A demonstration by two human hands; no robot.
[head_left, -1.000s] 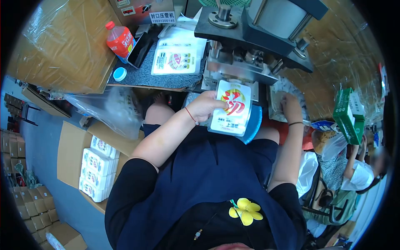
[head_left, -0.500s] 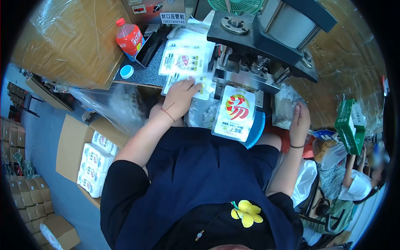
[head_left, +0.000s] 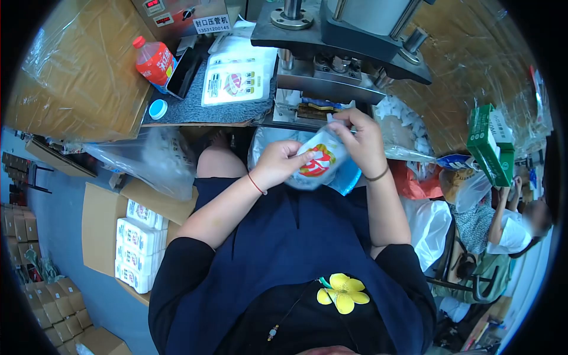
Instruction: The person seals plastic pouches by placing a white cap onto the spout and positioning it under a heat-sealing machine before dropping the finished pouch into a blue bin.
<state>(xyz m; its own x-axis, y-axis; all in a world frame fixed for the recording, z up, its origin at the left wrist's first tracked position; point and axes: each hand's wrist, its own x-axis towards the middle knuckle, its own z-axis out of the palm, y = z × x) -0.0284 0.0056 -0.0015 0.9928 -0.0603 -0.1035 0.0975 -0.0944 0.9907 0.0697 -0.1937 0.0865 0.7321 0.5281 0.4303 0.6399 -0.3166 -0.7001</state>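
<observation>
A white plastic pouch with a large red character hangs tilted above my lap, in front of a press machine. My left hand is closed on its left side, thumb on the printed face. At the pouch's upper right corner, the thumb and fingers of my right hand pinch together; a small whitish bit shows at the fingertips, too small to name. More flat printed pouches lie on the blue-grey mat at the left of the press. A blue object is partly hidden behind the held pouch.
A red-labelled bottle, a blue cap and a dark phone-like slab are on the mat's left. An open carton of packed pouches stands lower left. A bag of white scraps sits right; another person is beyond.
My left hand has left the pouches on the mat and holds the red-character pouch. My right hand came left from the scrap bag to its corner. The pouch lifted and tilted; the view shifted.
</observation>
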